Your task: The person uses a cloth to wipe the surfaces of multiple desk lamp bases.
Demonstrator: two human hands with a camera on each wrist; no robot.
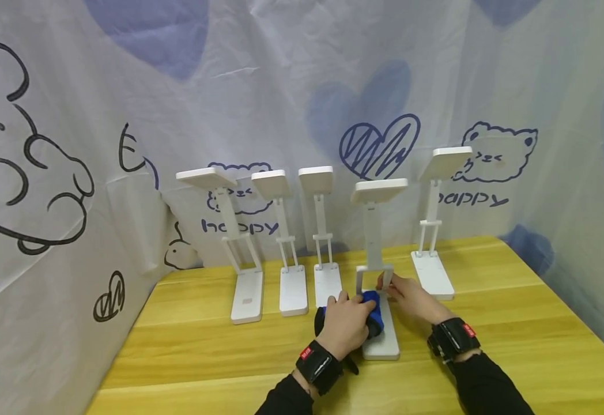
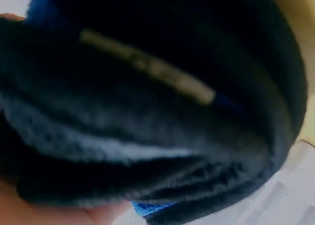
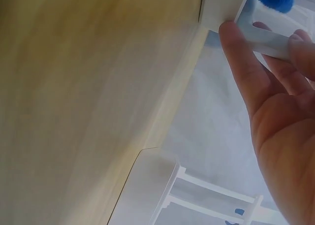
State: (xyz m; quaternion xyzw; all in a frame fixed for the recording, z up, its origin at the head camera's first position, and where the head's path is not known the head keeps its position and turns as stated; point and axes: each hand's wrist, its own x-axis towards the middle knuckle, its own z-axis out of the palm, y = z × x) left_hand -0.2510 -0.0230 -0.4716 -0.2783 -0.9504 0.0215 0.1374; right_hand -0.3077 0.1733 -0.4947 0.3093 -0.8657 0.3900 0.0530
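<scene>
A white folding desk lamp (image 1: pixel 372 236) stands upright on the wooden table in front of me, its head tilted over its two-legged stem. My left hand (image 1: pixel 344 325) grips a bunched blue and black cloth (image 1: pixel 374 311) against the lamp's flat base. That cloth fills most of the left wrist view, with a pale tag on it. My right hand (image 1: pixel 413 297) pinches one leg of the stem, just above the base. In the right wrist view, thumb and fingers meet around this white leg (image 3: pixel 270 44), with the index fingertip at the base's edge.
To the left stand three similar white lamps (image 1: pixel 247 297), (image 1: pixel 293 291), (image 1: pixel 327 282) in a row. Another lamp (image 1: pixel 433 276) stands behind my right hand. A printed white curtain (image 1: pixel 281 69) hangs behind the wooden table (image 1: pixel 193 346).
</scene>
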